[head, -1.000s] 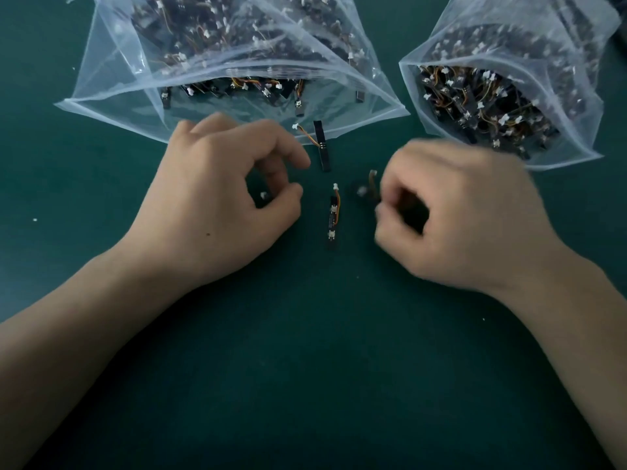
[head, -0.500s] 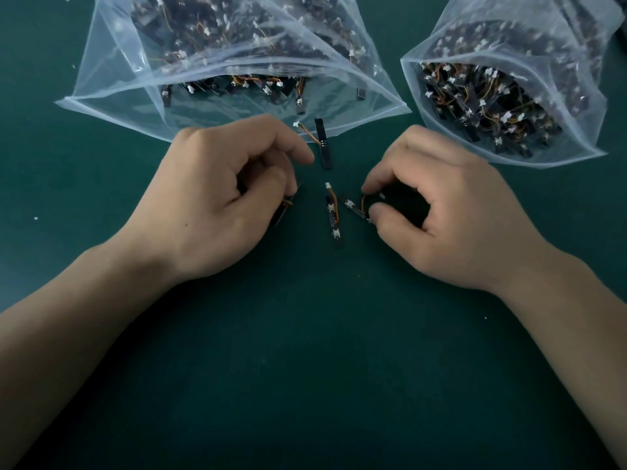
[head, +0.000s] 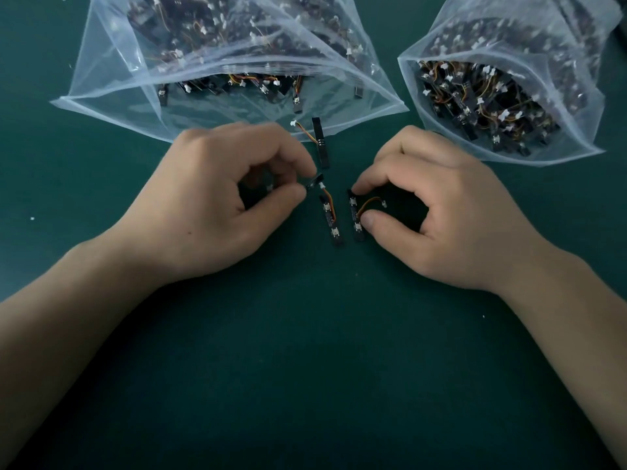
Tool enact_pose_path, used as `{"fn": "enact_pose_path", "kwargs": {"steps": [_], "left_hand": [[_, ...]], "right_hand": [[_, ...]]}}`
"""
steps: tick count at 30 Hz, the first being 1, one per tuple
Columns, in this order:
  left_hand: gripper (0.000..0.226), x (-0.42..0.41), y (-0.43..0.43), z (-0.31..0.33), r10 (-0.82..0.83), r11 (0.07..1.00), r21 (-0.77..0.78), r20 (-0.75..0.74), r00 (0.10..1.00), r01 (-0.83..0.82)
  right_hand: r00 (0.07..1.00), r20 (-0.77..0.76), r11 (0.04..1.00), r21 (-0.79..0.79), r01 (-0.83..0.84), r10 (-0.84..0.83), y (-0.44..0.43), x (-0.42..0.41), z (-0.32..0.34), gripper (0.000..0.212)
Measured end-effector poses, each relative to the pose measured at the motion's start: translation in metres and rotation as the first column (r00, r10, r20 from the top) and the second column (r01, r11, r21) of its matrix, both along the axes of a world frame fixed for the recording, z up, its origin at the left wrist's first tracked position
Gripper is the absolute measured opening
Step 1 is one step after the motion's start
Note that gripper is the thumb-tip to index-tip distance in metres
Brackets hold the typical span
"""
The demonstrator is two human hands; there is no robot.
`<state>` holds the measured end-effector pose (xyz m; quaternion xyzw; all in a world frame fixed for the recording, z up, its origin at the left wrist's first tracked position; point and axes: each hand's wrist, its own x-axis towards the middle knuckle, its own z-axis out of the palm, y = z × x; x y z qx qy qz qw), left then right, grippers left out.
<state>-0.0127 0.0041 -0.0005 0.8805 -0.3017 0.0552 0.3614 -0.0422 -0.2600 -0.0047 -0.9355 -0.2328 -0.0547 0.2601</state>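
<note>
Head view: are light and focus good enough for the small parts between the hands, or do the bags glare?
Head view: dim, even light, darker corners; the wired strip pinched by the right hand reads sharp; the black piece in the left hand is shadowed, unclear; the left bag has a pale sheen hazing its contents, no hard glare; wide-angle splays the forearms.

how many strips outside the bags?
4 strips: one at the mouth of the left bag, one pinched in the left hand, one flat between the hands, one pinched by the right hand. Palms may hide more.
</note>
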Motion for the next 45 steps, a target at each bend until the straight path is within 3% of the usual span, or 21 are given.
{"fn": "enact_pose_path", "kwargs": {"steps": [2,4,7,11,29,34,39,42,45], "left_hand": [[0.013,0.002,0.002,0.001,0.029,0.994,-0.099,-0.101,0.994,-0.039],[0.013,0.004,0.003,0.0,0.033,0.994,-0.101,-0.148,0.988,-0.049],[0.011,0.004,0.0,-0.002,0.01,0.999,0.042,-0.041,0.999,-0.008],[0.013,0.004,0.0,-0.002,0.056,0.993,0.104,0.033,0.998,-0.059],[0.012,-0.009,-0.005,0.007,0.043,0.995,0.094,-0.132,0.99,-0.03],[0.025,-0.006,0.0,0.009,-0.064,0.982,0.168,-0.143,0.988,0.088],[0.018,-0.004,-0.001,0.007,-0.059,0.986,0.148,-0.139,0.989,0.08],[0.015,-0.004,-0.001,0.006,-0.055,0.987,0.142,-0.131,0.99,0.074],[0.011,-0.005,-0.001,0.005,-0.064,0.988,0.136,-0.113,0.992,0.079]], "right_hand": [[1.0,-0.002,1.0,0.002,0.004,-0.004,0.0,0.0,-0.001,0.023],[1.0,-0.001,1.0,0.005,0.004,-0.004,0.0,0.0,-0.001,0.022],[1.0,-0.001,1.0,0.004,0.006,-0.006,0.0,0.0,-0.001,0.022],[1.0,-0.004,1.0,0.007,0.006,-0.006,0.0,0.0,-0.001,0.022],[0.999,0.02,0.998,0.043,-0.044,0.044,-0.001,0.001,-0.003,0.024],[0.992,0.121,0.999,-0.039,-0.017,0.021,0.008,0.006,0.001,0.041],[0.999,0.04,0.982,-0.188,-0.019,0.027,0.022,0.009,-0.002,0.06],[0.995,0.089,0.995,-0.092,0.049,-0.041,0.02,0.009,0.0,0.056],[0.964,0.192,0.981,-0.033,0.193,-0.183,0.013,0.011,-0.002,0.038]]}}
